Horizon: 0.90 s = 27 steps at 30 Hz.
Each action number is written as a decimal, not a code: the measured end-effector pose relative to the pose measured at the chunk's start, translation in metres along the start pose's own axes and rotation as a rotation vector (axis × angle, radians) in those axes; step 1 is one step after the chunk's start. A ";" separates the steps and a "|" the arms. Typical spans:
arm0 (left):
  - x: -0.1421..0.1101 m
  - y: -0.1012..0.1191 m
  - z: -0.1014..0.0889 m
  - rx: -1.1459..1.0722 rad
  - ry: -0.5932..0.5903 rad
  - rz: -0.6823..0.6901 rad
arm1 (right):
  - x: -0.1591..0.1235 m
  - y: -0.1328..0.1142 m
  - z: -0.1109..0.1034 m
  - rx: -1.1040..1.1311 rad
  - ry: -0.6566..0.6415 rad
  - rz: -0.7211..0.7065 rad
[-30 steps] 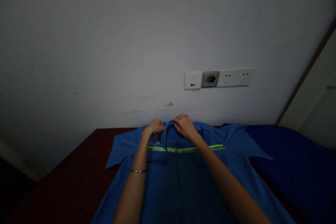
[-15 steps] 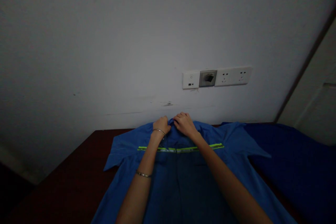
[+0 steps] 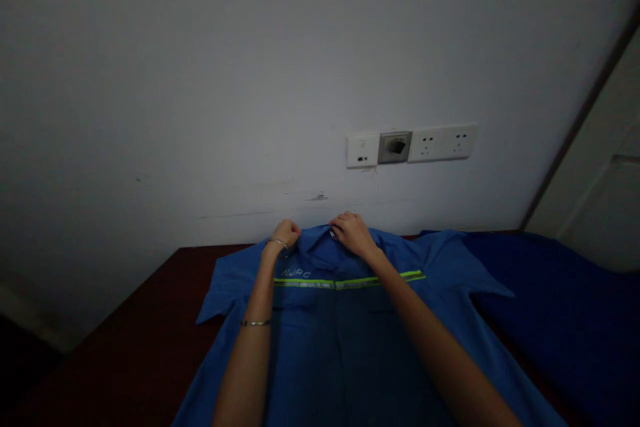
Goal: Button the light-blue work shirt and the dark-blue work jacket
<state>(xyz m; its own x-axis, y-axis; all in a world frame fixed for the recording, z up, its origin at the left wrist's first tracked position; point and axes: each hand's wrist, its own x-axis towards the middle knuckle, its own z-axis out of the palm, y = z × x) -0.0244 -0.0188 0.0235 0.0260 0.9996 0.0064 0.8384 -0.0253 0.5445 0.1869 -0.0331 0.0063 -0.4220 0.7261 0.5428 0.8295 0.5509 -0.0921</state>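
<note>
A blue short-sleeved work shirt [image 3: 315, 327] lies spread front side up, its collar end towards the wall. A yellow-green and silver reflective strip [image 3: 355, 284] crosses its chest, and pale lettering shows above the strip on the left. My left hand [image 3: 287, 233], with a bracelet at the wrist, is closed on the shirt at the left side of the collar [image 3: 320, 250]. At the collar's back edge, right of its middle, my right hand [image 3: 351, 232] pinches the cloth. A small white label shows by its fingers.
Under the shirt is a dark red-brown tabletop [image 3: 150, 320], set against a pale wall [image 3: 225, 113]. Dark blue cloth [image 3: 560, 307] lies to the right. Wall sockets and a switch panel [image 3: 425, 144] sit above the shirt.
My left hand has moved left from the collar's middle to its left side, uncovering the collar opening and the lettering. My right hand stays nearly where it was.
</note>
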 end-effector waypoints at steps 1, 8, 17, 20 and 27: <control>0.002 -0.004 0.001 -0.071 -0.032 -0.024 | 0.000 0.000 0.000 0.022 0.006 0.001; 0.008 -0.037 0.008 -0.535 -0.297 0.010 | 0.000 0.003 0.006 0.164 0.052 0.020; 0.008 -0.055 0.010 -0.659 -0.511 0.077 | 0.000 -0.002 0.005 0.067 0.045 0.089; 0.004 -0.057 0.008 -0.750 -0.577 0.109 | 0.000 -0.005 0.002 0.008 0.048 0.129; 0.001 -0.048 0.000 -0.595 -0.506 0.096 | -0.001 -0.007 0.003 -0.026 0.087 0.137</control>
<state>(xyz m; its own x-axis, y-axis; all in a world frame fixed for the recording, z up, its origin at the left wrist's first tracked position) -0.0647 -0.0167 -0.0021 0.4484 0.8641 -0.2285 0.3913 0.0400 0.9194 0.1804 -0.0358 0.0037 -0.2717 0.7551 0.5966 0.8869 0.4371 -0.1493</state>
